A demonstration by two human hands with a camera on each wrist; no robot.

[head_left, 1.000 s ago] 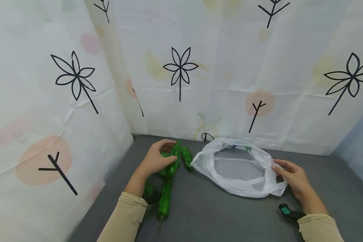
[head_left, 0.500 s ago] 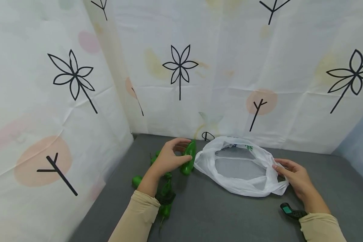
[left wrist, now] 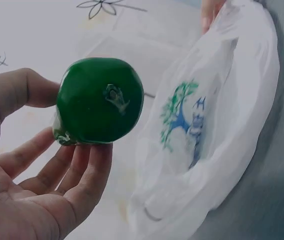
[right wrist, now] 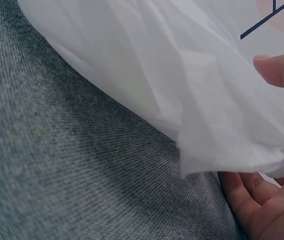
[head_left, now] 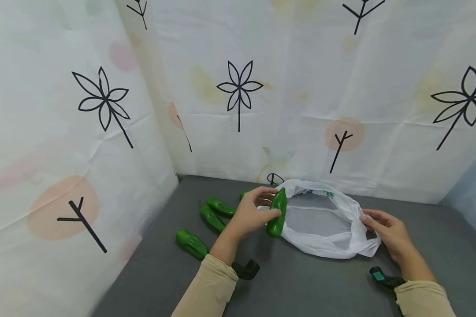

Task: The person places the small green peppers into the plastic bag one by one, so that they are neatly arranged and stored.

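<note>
My left hand [head_left: 249, 214] grips a green pepper [head_left: 278, 213] over the left rim of a white plastic bag [head_left: 319, 246]. Seen end-on in the left wrist view, the pepper [left wrist: 89, 95] has its blossom or stem scar toward the camera, thumb on one side and fingers beneath. The bag lies with its mouth spread wide; a green and blue tree print [left wrist: 182, 117] shows on its inner side. My right hand [head_left: 390, 233] holds the bag's right edge, the plastic [right wrist: 227, 115] running between thumb and fingers. Part of the bag's left rim is hidden behind the held pepper.
Several green peppers lie left of the left forearm on the grey table [head_left: 301, 290], among them a front one [head_left: 192, 244] and a back one [head_left: 221, 206]. Another pepper [head_left: 242, 194] peeks out behind the left hand. A patterned cloth [head_left: 238, 145] hangs behind the table.
My left hand has moved right with the pepper, from the pile to the bag's left rim. The right hand and the bag stay almost where they were.
</note>
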